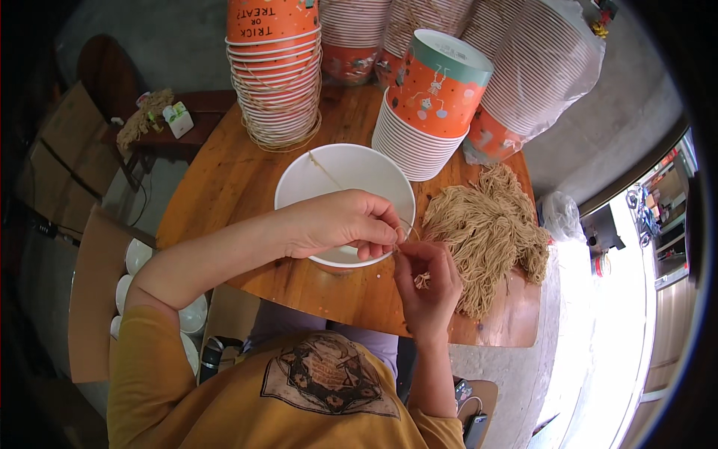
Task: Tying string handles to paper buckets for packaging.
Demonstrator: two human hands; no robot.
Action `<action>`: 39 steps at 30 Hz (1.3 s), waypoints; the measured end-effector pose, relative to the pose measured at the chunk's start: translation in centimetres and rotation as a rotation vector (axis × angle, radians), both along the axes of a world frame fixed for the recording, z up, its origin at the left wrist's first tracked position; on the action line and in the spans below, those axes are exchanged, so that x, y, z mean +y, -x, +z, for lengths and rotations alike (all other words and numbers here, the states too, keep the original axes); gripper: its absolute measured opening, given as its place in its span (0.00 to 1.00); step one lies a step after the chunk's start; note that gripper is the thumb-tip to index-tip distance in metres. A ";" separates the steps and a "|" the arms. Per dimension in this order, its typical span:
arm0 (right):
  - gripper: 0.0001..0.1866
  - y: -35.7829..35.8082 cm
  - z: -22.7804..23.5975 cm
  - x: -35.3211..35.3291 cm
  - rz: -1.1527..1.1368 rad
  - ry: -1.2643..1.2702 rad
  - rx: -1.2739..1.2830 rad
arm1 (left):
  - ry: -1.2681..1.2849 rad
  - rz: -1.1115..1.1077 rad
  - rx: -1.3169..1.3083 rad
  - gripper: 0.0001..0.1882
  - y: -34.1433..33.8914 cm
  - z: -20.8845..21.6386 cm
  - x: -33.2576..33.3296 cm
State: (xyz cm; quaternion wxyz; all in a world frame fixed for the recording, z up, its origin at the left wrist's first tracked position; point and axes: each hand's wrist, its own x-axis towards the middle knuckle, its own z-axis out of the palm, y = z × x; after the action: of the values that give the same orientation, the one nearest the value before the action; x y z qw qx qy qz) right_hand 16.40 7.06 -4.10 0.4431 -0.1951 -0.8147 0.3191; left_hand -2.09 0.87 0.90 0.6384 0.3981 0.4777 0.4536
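A white-lined paper bucket (299,179) stands upright in front of me with its mouth facing up. A thin tan twine cord (324,170) runs from its far left rim into the bucket and is partly hidden behind my left hand. Reaching across the opening, my left hand (348,224) pinches twine at the bucket's right rim. My right hand (430,284) meets it there, thumb and forefinger closed on the twine, just outside the rim. A tan tuft shows under the right fingers. Whether the twine is knotted is too small to tell.
A pile of tan twine cords (486,232) lies right on the wooden table (224,209). Behind stand a stack of buckets with twine handles (277,97), an upside-down bucket stack (419,142) and plastic-wrapped stacks (538,60). A cardboard box (93,277) holds several white buckets at lower left.
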 end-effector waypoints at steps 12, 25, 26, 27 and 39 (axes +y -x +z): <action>0.05 0.9 0.6 -2.4 0.044 0.523 0.065 | 0.150 0.000 -0.067 0.08 0.2 -0.3 0.2; 0.11 0.3 0.6 -1.2 0.035 0.099 -0.035 | 0.096 0.062 -0.165 0.08 1.0 -0.6 -0.3; 0.11 0.3 0.6 -1.1 0.043 0.096 -0.047 | 0.095 0.066 -0.172 0.07 1.0 -0.6 -0.3; 0.11 0.2 0.6 -1.1 0.042 0.096 -0.048 | 0.094 0.065 -0.173 0.07 1.0 -0.6 -0.3; 0.05 0.5 0.1 -0.6 -0.027 0.415 0.076 | -0.065 0.068 0.121 0.11 0.0 -0.1 -0.3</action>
State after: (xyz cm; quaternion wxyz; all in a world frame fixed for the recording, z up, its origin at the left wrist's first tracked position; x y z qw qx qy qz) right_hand 15.86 6.44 -4.02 0.4280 -0.2808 -0.7115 0.4814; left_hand -2.06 0.53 0.79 0.5791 0.4289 0.5137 0.4657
